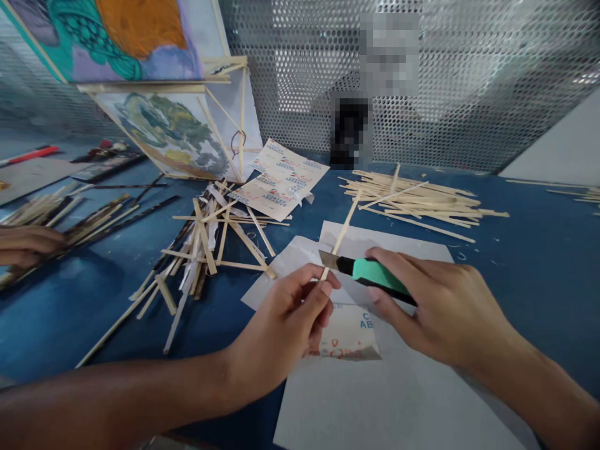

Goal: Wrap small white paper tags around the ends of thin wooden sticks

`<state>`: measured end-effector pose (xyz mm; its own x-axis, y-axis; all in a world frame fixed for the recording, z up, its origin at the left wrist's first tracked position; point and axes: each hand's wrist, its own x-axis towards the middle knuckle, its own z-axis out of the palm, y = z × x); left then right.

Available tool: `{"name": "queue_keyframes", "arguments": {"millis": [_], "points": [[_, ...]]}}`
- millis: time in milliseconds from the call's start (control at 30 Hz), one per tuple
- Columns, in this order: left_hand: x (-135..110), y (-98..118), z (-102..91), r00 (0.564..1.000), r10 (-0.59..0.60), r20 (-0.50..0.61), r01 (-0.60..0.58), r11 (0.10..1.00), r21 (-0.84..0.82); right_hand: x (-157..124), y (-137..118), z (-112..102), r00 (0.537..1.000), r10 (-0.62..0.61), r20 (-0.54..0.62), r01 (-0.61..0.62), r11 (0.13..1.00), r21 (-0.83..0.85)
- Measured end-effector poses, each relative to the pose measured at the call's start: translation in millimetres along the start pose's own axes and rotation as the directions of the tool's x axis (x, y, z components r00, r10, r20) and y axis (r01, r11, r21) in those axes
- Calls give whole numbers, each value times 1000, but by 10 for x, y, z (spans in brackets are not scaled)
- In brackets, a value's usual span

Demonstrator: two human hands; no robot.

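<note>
My left hand (297, 306) pinches the near end of a thin wooden stick (345, 224), which slants up and away from me. In my right hand (435, 300) is a green and black utility knife (382, 278), its blade lying against the stick just beyond my left fingertips. Below my hands lie white sheets of paper (375, 400) and a piece of sandpaper (349, 337), printed side up. Part of that sandpaper is hidden behind my left hand.
A pile of wooden sticks (422, 197) lies at the back right. Loose sticks (201, 244) and larger sandpaper (285, 175) are left of centre. Painted panels (173, 131) lean against the perforated metal screen (300, 75). Another person's hand (28, 247) rests on sticks at far left.
</note>
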<state>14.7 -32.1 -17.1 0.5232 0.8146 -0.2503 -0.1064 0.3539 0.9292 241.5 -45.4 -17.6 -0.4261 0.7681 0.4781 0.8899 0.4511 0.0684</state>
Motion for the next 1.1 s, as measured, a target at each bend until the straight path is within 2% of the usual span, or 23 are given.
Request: {"name": "queue_keyframes", "arguments": {"millis": [100,200,400,600,700,867,1000,1100], "points": [[44,-27,-9,998,-51,-47,50,999,-20,-12,-43,67,992,54,111,-57,998,24],[46,-37,-26,997,-58,-50,59,998,20,-19,-58,78,985,81,154,-86,996,31],[50,-68,-30,997,-24,-75,29,997,69,-22,-30,84,989,82,119,-80,997,-18],[168,-56,-13,988,-33,-149,30,999,-21,31,10,199,992,110,57,-101,984,-146],[215,-32,16,982,-7,-190,-4,998,-56,118,29,228,987,139,76,-122,973,-197],[237,-2,28,971,62,-231,-79,995,-64,307,-10,174,940,254,226,-213,958,-191],[267,123,15,955,74,-286,-99,992,-72,522,-104,159,931,292,218,-254,949,-186],[296,255,72,947,77,-311,-104,992,-71,696,-57,95,927,318,199,-284,942,-181]]}}
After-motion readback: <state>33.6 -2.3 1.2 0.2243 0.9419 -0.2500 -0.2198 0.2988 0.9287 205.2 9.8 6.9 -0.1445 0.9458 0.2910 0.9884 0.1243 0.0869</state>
